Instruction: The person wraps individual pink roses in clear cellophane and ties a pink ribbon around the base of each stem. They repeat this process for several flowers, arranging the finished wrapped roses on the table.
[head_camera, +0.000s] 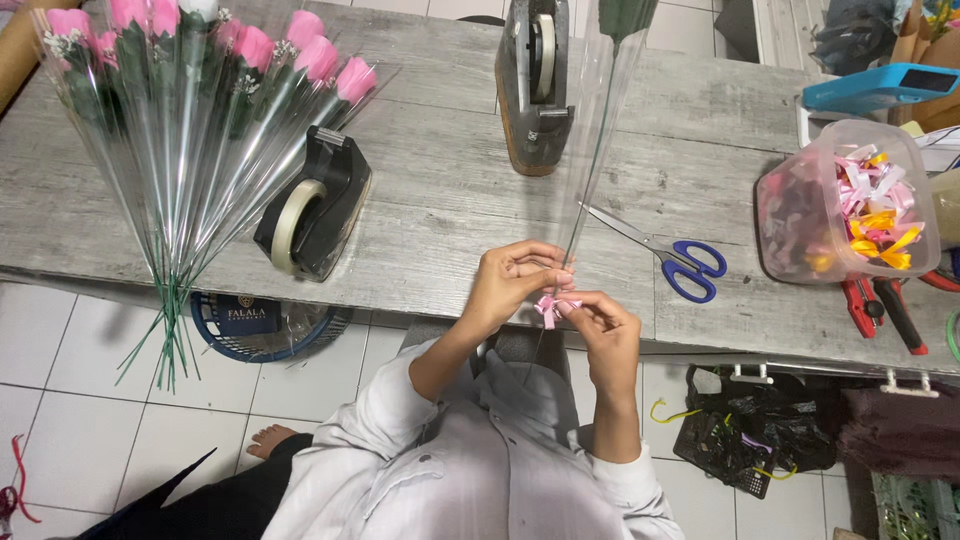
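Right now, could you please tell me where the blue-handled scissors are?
In the head view, the blue-handled scissors lie on the grey table, right of the hands, between the wrapped flower stem and the plastic tub of ribbons.

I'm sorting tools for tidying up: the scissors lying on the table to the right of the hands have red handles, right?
Not quite. The head view shows the scissors with blue handles, not red. They do lie on the table, to the right of the hands, which hold a small pink bow on a wrapped stem.
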